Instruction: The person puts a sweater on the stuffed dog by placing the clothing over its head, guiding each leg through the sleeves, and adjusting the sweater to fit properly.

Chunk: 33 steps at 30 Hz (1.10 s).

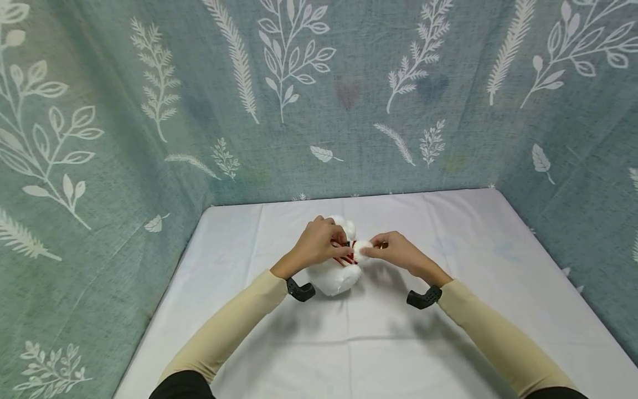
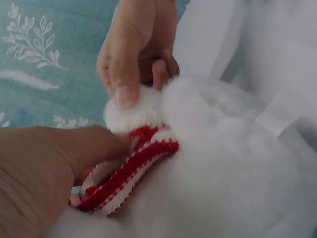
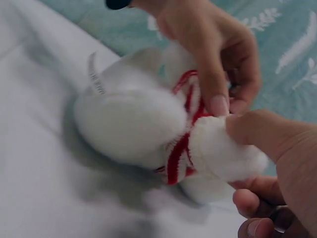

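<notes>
A fluffy white plush toy (image 1: 331,280) lies on the white cloth in the head view, wearing a red-and-white striped knit piece (image 2: 129,178). With thumb and fingers my left hand (image 1: 321,244) pinches the knit piece, which bunches between them. From the other side, my right hand (image 1: 399,252) grips a rounded white limb (image 3: 218,151) of the toy, thumb on top and fingers below. Both thumbs come close together where the striped knit meets that limb. Part of the toy is hidden under the left hand in the head view.
A white cloth (image 1: 399,343) with fold creases covers the table. Green leaf-patterned fabric (image 1: 359,149) stands behind it and along both sides. From the toy's body sticks a small printed tag (image 3: 94,74). Black bands with modules (image 1: 301,290) sit on both wrists.
</notes>
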Available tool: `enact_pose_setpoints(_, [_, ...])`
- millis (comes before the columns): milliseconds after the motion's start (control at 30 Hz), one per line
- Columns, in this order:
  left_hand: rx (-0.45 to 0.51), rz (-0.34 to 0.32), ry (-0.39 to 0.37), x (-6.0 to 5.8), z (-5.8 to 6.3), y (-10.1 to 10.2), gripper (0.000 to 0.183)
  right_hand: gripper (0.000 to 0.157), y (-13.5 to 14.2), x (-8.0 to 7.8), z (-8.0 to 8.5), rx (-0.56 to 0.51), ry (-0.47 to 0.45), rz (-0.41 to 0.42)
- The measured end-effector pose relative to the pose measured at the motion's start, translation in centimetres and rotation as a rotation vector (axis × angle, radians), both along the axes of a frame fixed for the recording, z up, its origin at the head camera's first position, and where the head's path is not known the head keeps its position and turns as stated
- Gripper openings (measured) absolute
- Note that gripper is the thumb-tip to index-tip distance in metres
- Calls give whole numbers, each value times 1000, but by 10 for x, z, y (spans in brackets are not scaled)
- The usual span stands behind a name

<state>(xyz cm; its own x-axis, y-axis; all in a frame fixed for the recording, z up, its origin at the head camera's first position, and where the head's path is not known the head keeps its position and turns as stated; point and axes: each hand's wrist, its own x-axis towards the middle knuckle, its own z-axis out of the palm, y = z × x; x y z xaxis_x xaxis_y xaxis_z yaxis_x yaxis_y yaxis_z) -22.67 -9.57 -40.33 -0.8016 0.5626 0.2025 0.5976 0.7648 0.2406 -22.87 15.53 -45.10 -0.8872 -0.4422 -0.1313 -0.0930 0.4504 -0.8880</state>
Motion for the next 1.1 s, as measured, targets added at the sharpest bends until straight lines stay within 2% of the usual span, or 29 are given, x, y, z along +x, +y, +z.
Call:
enact_pose_setpoints(167, [-39, -16, 44, 3, 1, 6, 10, 28, -4, 5, 0, 47, 103, 11])
enact_pose_setpoints(333, [-77, -3, 36, 3, 3, 5, 11, 21, -1, 5, -1, 26, 114, -16])
enact_pose_setpoints(533, [-84, 45, -14, 2, 5, 0, 14, 32, 7, 2, -7, -49, -18, -23])
enact_pose_setpoints(700, [-51, 49, -21, 2, 4, -1, 13, 39, 10, 0, -10, -91, -96, -23])
enact_pose_setpoints(900, [55, 0, -28, 3, -1, 0, 11, 38, 14, 1, -14, -90, -126, -5])
enact_pose_setpoints(1000, [169, -36, -87, 1, -3, -1, 13, 39, 18, 3, -15, -55, -117, 12])
enact_pose_setpoints(1100, [288, -27, -169, 0, -6, -3, 20, 36, 22, 6, -16, -18, -99, 24])
